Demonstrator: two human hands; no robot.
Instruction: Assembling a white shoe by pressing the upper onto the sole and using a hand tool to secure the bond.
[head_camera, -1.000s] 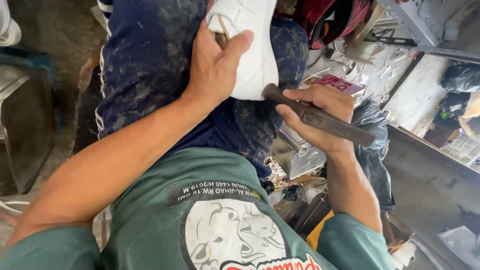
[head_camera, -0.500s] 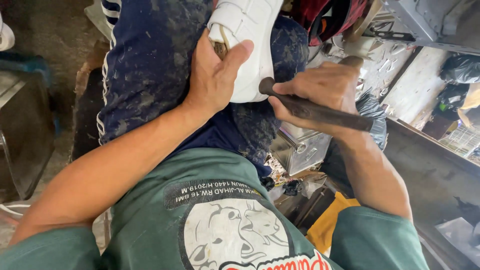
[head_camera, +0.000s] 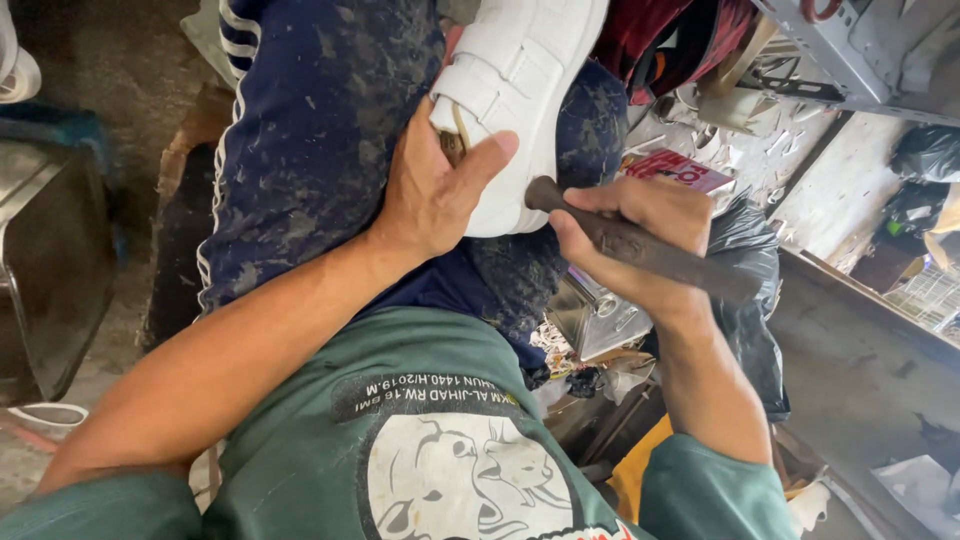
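Right hand (head_camera: 640, 235) fully closed round the dark tool handle (head_camera: 650, 245), same grip as half a second ago but sitting a bit lower beside the shoe; handle's blunt end now touches the sole edge. Handle's long axis runs from upper left at the shoe down to lower right. Left hand (head_camera: 430, 195) stays cupped on the white shoe (head_camera: 520, 90), fingers hidden behind it, thumb stretched across the heel. Shoe rests on the lap between blue spattered trousers (head_camera: 310, 130), long axis pointing up and slightly right, away from the body. Count: one shoe, one tool, two hands. Black plastic bag (head_camera: 745, 300) just behind the right wrist.
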